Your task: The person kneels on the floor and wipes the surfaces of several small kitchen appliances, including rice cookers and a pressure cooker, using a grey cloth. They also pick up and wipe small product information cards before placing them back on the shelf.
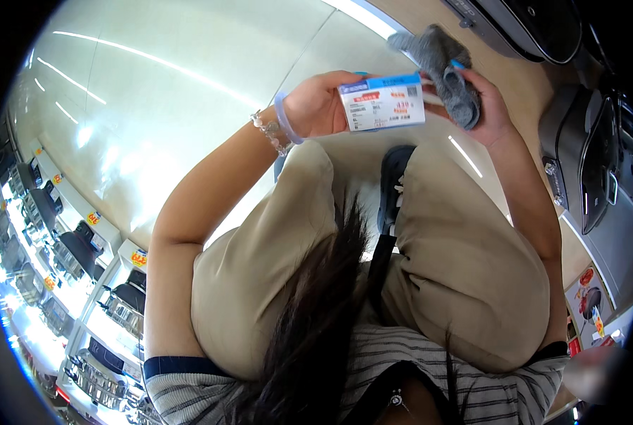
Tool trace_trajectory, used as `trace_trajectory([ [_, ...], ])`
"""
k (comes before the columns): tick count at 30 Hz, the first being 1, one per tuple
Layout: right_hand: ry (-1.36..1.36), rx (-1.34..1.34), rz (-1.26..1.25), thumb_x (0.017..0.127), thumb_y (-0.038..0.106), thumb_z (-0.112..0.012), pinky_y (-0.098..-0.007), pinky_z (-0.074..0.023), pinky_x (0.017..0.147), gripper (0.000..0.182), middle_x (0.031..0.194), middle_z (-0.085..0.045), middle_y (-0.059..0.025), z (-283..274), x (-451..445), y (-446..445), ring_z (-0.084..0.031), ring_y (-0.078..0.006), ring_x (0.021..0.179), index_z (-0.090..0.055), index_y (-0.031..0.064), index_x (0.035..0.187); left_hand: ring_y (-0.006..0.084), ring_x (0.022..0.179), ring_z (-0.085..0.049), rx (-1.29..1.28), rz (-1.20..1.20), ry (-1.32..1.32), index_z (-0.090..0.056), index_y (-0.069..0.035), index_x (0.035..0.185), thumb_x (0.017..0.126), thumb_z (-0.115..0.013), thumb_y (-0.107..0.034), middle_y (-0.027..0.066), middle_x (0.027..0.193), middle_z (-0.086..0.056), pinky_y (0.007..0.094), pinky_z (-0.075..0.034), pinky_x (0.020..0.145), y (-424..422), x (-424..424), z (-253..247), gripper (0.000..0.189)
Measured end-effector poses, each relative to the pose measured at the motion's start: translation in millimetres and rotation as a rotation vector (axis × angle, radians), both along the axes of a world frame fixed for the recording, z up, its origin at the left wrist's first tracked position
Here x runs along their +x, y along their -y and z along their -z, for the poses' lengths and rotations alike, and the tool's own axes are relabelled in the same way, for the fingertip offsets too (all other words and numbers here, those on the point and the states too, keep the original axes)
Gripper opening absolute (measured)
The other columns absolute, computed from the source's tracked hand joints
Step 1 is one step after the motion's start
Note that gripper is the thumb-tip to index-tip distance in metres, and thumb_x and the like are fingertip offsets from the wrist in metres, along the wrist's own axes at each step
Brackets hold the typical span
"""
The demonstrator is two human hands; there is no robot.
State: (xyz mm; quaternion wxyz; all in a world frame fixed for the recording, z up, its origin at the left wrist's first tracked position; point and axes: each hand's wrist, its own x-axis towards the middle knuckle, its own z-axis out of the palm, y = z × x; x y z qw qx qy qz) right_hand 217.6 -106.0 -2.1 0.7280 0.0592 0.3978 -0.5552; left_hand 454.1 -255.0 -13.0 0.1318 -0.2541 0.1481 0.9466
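Observation:
My left hand grips a price card by its left end. The card is white with a blue top strip, and its printed face is turned up towards me. In my right hand is a bunched grey cloth. Some right fingertips are close to the card's right edge; whether they touch it I cannot tell. Both hands are held out beyond my bent knees, above the pale floor.
Dark kitchen appliances stand close by on the right. On the left, lit white shelves hold several metal pots with price tags. A poster showing a pan is at the lower right. My long hair hangs down in front.

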Motion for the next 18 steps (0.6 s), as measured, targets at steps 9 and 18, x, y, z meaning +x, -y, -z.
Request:
trace_trajectory([
  [9,-0.787,-0.216,0.052,0.088,0.002,-0.049,-0.0372,-0.0514,0.081,0.04,0.122,-0.054,-0.0159,-27.4,4.3,0.3,-0.058,-0.0264,0.11,-0.037,0.0087,0.125,0.029,0.129,-0.038,0.34,-0.22,-0.235,-0.025,-0.015,0.144,0.098,-0.028,-0.034,0.0116,0.143,-0.035,0.0465,-0.028,0.108,5.9,-5.1,4.7,0.049],
  [18,-1.928,-0.795,-0.417,0.063,-0.006,-0.054,-0.0362,-0.0421,0.086,0.038,0.121,-0.056,-0.0082,-74.7,66.8,14.6,-0.049,-0.0274,0.115,-0.068,0.0081,0.096,0.0224,0.119,-0.048,0.437,-0.328,-0.454,-0.033,-0.005,0.138,0.098,-0.029,-0.028,0.0128,0.131,-0.049,0.0371,-0.037,0.103,-6.9,-12.1,-7.6,0.047],
])
